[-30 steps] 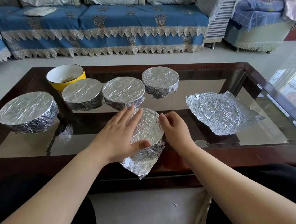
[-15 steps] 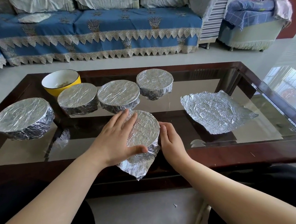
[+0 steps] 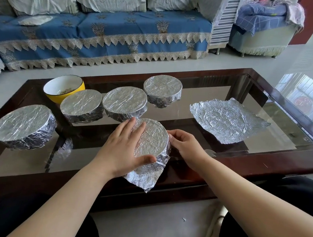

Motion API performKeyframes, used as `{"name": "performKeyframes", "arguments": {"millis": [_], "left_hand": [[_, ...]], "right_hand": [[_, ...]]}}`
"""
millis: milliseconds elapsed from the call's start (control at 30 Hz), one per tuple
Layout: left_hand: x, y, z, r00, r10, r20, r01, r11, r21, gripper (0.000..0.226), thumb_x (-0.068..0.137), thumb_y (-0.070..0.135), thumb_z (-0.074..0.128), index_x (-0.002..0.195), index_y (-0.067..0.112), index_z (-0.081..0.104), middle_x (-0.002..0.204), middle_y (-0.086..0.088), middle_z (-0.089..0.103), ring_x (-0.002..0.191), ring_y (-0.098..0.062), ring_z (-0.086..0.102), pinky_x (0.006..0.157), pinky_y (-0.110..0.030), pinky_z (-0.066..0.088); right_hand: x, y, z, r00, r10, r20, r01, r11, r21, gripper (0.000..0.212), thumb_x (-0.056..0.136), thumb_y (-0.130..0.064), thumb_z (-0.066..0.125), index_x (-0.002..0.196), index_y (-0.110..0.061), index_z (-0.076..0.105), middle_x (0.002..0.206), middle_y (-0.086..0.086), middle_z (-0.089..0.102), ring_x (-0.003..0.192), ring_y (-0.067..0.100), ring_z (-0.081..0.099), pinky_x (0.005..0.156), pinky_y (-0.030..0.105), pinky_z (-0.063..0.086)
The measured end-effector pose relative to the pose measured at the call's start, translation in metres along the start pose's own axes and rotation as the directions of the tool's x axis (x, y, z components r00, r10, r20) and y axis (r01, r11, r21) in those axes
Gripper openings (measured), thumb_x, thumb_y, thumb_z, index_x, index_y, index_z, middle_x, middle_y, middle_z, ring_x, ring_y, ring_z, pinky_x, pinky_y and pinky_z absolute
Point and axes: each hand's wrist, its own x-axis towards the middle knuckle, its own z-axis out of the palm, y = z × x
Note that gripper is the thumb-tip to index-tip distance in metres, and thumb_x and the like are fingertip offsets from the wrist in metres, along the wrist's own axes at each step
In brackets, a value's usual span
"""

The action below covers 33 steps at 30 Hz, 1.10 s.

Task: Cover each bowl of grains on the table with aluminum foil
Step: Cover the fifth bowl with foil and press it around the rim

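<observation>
- Near the front edge of the glass-topped surface (image 3: 278,118), with its dark wooden frame, sits the bowl being wrapped (image 3: 151,137); its contents are hidden under crinkled foil, and a loose flap of foil hangs off its near side toward the frame.
- Left hand (image 3: 124,149) lies flat over the left part of that foil top, fingers straight and spread, thumb pressed along the near rim.
- Right hand (image 3: 184,147) is at the bowl's right side, fingers curled in against the foil at the rim, pressing it down the wall.
- Behind it stand three more foil-capped bowls in a slanting row: the left one (image 3: 81,104), the middle one (image 3: 124,102) and the far one (image 3: 162,89). Each has a round, flat, wrinkled silver top and foil crimped down its sides, so I cannot see what they hold.
- Off to the left sits a wider foil-covered bowl (image 3: 22,124), well apart from the row.
- One yellow bowl (image 3: 64,88) with a white inside and dark rim stands uncovered behind the row, with a little pale grain at its bottom.
- To the right lies a loose foil sheet (image 3: 226,121), flat on the glass, ragged at the edges, with a round impression pressed into it.
- Beyond is a sofa (image 3: 110,35) draped in blue cloth with a lace zigzag trim.
</observation>
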Motion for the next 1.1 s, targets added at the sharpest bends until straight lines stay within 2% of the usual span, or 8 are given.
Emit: {"name": "performKeyframes", "arguments": {"millis": [133,233,333,433,700,833,967,1100], "left_hand": [[0.000,0.001,-0.001,1.000,-0.007,0.008,0.007,1.000,-0.003,0.135,0.041,0.104,-0.010,0.156,0.033,-0.010,0.164,0.002,-0.017,0.150,-0.015,-0.018,0.122,-0.045,0.000],[0.001,0.001,0.000,1.000,-0.010,0.005,0.010,1.000,-0.005,0.135,0.041,0.104,-0.010,0.156,0.033,-0.008,0.164,0.002,-0.017,0.150,-0.015,-0.018,0.121,-0.044,-0.002],[0.002,0.000,-0.001,1.000,-0.015,0.009,0.016,1.000,-0.023,0.135,0.041,0.104,-0.010,0.157,0.034,-0.007,0.164,0.003,-0.017,0.150,-0.014,-0.017,0.121,-0.044,-0.002],[0.002,-0.001,-0.001,1.000,-0.017,0.008,0.017,0.999,-0.036,0.135,0.041,0.105,-0.009,0.157,0.035,-0.007,0.165,0.004,-0.015,0.150,-0.013,-0.016,0.121,-0.045,-0.001],[0.002,-0.001,0.000,1.000,-0.008,-0.010,0.008,0.999,-0.041,0.135,0.042,0.105,-0.007,0.157,0.034,-0.005,0.165,0.004,-0.013,0.150,-0.013,-0.015,0.120,-0.042,-0.001],[0.000,-0.003,0.000,1.000,-0.002,-0.009,0.001,0.998,-0.059,0.134,0.042,0.105,-0.005,0.157,0.036,-0.006,0.165,0.008,-0.014,0.150,-0.011,-0.015,0.120,-0.045,0.001],[-0.001,-0.012,0.000,1.000,-0.029,-0.004,0.028,0.987,-0.157,0.132,0.043,0.107,0.000,0.156,0.039,-0.003,0.164,0.013,-0.011,0.150,-0.009,-0.012,0.121,-0.051,0.007],[-0.003,-0.018,-0.002,0.999,-0.033,-0.014,0.028,0.962,-0.272,0.133,0.043,0.107,0.005,0.157,0.038,0.003,0.165,0.013,-0.005,0.149,-0.006,-0.008,0.122,-0.048,0.006]], "right_hand": [[-0.003,0.004,0.011,0.996,0.034,-0.087,-0.026,0.995,0.095,0.013,0.096,-0.015,0.059,0.095,-0.016,0.072,0.083,0.000,0.073,0.072,0.009,0.065,0.072,0.028,0.055],[0.000,0.005,0.015,0.989,0.076,-0.126,-0.055,0.986,0.158,0.014,0.097,-0.014,0.059,0.092,-0.015,0.072,0.077,-0.002,0.072,0.063,0.004,0.064,0.059,0.018,0.050],[0.002,0.004,0.017,0.987,0.101,-0.127,-0.071,0.972,0.224,0.013,0.096,-0.014,0.060,0.093,-0.013,0.072,0.083,0.000,0.074,0.070,0.007,0.068,0.063,0.019,0.052],[0.005,0.004,0.019,0.985,0.134,-0.108,-0.097,0.951,0.293,0.011,0.095,-0.014,0.060,0.094,-0.012,0.072,0.080,0.001,0.074,0.065,0.008,0.067,0.059,0.022,0.052],[0.009,0.008,0.021,0.984,0.126,-0.127,-0.086,0.955,0.283,0.012,0.096,-0.015,0.060,0.095,-0.010,0.071,0.084,0.005,0.073,0.067,0.010,0.064,0.063,0.025,0.052],[0.010,0.009,0.025,0.982,0.117,-0.150,-0.079,0.967,0.241,0.014,0.097,-0.017,0.059,0.096,-0.010,0.071,0.088,0.008,0.072,0.073,0.016,0.062,0.072,0.035,0.053],[0.006,0.006,0.030,0.987,0.106,-0.124,-0.062,0.946,0.319,0.019,0.098,-0.025,0.057,0.097,-0.014,0.073,0.089,0.005,0.074,0.078,0.016,0.067,0.078,0.038,0.055],[0.006,0.008,0.030,0.995,0.064,-0.078,-0.032,0.934,0.357,0.029,0.090,-0.035,0.066,0.110,-0.015,0.071,0.101,0.009,0.073,0.089,0.021,0.067,0.080,0.040,0.053]]}}
